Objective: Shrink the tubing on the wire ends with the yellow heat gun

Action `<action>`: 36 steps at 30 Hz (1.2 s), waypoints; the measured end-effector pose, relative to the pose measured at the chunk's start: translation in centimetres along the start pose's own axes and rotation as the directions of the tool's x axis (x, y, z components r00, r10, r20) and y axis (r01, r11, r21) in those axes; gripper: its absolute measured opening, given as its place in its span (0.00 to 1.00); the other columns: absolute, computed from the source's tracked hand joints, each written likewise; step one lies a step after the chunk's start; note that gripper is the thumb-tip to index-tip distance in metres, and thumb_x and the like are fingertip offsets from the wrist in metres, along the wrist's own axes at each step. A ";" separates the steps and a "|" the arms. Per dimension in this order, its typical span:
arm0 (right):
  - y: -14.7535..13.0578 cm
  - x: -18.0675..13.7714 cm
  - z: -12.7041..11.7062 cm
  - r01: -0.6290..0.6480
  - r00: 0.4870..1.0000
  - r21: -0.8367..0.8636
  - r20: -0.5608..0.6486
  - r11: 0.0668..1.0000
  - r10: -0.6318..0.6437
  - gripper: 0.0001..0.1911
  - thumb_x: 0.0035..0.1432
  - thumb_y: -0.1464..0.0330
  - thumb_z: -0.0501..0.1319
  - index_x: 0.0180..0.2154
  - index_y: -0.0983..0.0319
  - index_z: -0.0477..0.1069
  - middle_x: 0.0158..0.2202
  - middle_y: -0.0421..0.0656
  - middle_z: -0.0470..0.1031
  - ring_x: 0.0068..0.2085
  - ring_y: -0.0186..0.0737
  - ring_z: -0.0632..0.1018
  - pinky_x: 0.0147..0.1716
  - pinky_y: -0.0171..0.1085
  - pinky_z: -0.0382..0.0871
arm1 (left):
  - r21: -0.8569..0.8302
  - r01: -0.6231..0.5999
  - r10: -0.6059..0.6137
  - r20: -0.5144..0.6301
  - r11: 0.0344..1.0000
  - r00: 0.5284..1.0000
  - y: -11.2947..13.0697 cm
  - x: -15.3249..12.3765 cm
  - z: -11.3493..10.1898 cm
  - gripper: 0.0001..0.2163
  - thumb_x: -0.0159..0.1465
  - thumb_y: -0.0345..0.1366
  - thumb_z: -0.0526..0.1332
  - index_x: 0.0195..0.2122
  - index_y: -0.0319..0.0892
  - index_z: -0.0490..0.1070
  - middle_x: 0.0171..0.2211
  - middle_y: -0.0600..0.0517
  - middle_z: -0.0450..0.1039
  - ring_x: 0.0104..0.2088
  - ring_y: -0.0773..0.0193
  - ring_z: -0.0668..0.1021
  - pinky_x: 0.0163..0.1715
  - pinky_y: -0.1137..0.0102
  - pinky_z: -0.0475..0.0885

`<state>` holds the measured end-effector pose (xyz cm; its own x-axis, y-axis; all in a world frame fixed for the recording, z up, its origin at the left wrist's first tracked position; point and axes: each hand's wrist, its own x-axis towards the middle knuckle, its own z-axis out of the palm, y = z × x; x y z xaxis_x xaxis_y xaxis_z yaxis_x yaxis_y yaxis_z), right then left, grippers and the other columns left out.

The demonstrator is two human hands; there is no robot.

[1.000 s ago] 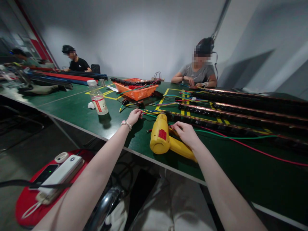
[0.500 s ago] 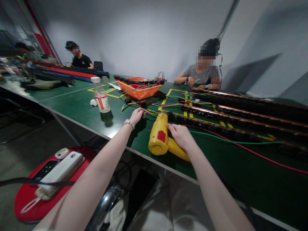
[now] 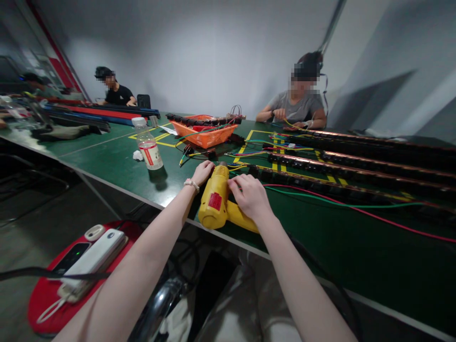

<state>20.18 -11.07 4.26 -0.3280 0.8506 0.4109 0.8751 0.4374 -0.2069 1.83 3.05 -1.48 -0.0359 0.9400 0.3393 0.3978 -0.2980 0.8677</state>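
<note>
A yellow heat gun (image 3: 214,202) lies on the green table (image 3: 117,159) close to its near edge. My right hand (image 3: 250,195) is closed around the gun's handle. My left hand (image 3: 203,172) sits just left of the gun's nozzle, fingers curled and touching the coloured wires (image 3: 199,154) there. What it pinches is too small to make out. Long black and copper strips (image 3: 356,168) run off to the right behind the gun, with red and green wires (image 3: 338,202) trailing over the table.
A water bottle (image 3: 148,148) stands left of my hands, an orange basket (image 3: 204,134) with parts behind them. Two other people sit at the far side. A red stool (image 3: 46,299) holding a phone and a power bank stands at lower left.
My right hand closed on the heat gun's handle and slid the gun left, towards my left hand. My left hand stayed by the wires.
</note>
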 end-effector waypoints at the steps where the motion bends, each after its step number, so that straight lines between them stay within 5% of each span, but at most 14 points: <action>1: -0.1 -0.5 -0.3 0.026 1.000 0.004 -0.014 1.000 -0.025 0.23 0.66 0.57 0.40 0.38 0.61 0.69 0.41 0.46 0.74 0.44 0.40 0.71 0.42 0.36 0.57 | -0.011 0.004 -0.004 -0.002 1.000 1.000 0.1 -0.1 0.0 0.08 0.58 0.36 0.54 0.24 0.40 0.68 0.25 0.54 0.69 0.28 0.67 0.69 0.29 0.73 0.63; 5: -0.3 -2.6 -1.1 0.187 0.979 0.024 0.083 0.982 -0.188 0.27 0.62 0.50 0.44 0.44 0.63 0.68 0.38 0.48 0.75 0.39 0.42 0.74 0.39 0.37 0.61 | -0.070 0.038 -0.038 -0.006 0.997 0.999 0.4 -0.2 0.1 0.07 0.57 0.35 0.54 0.25 0.40 0.68 0.24 0.53 0.71 0.26 0.67 0.70 0.28 0.73 0.65; 11: 0.1 -4.7 -0.1 0.289 0.942 -0.021 0.185 0.957 -0.281 0.50 0.46 0.45 0.60 0.61 0.69 0.50 0.47 0.56 0.71 0.47 0.52 0.74 0.44 0.45 0.67 | -0.140 0.051 -0.052 -0.006 0.989 0.999 -0.3 0.4 0.5 0.05 0.55 0.29 0.55 0.28 0.38 0.70 0.25 0.52 0.72 0.26 0.68 0.72 0.29 0.73 0.67; 17: 0.6 -5.0 0.2 0.384 0.915 -0.086 0.166 0.919 -0.367 0.39 0.54 0.60 0.60 0.62 0.67 0.49 0.43 0.51 0.72 0.44 0.47 0.74 0.43 0.44 0.69 | -0.153 0.014 -0.020 -0.037 0.988 0.999 -0.4 0.6 0.4 0.06 0.54 0.27 0.55 0.29 0.37 0.71 0.29 0.51 0.74 0.29 0.68 0.73 0.33 0.73 0.69; 31: 4.7 -7.1 -1.0 0.295 0.947 -0.046 0.147 0.954 -0.286 0.38 0.55 0.62 0.58 0.63 0.67 0.47 0.47 0.52 0.71 0.47 0.48 0.73 0.46 0.46 0.69 | -0.197 0.039 -0.048 -0.038 0.980 0.998 0.1 0.3 0.4 0.06 0.58 0.33 0.55 0.30 0.37 0.70 0.28 0.51 0.72 0.25 0.69 0.71 0.30 0.72 0.68; 36: 6.3 -8.5 -2.1 0.228 0.966 -0.093 0.143 0.969 -0.213 0.38 0.55 0.62 0.57 0.63 0.65 0.46 0.47 0.51 0.72 0.47 0.48 0.74 0.46 0.46 0.69 | 0.056 -0.093 0.095 -0.026 0.994 0.995 0.1 -0.1 0.3 0.12 0.59 0.41 0.56 0.22 0.40 0.66 0.23 0.54 0.66 0.27 0.68 0.70 0.33 0.73 0.66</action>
<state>29.25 -16.15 1.32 -0.5546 0.7704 0.3146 0.8065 0.5907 -0.0245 2.18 2.97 -1.55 -0.0220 0.9027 0.4297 0.4498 -0.3749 0.8107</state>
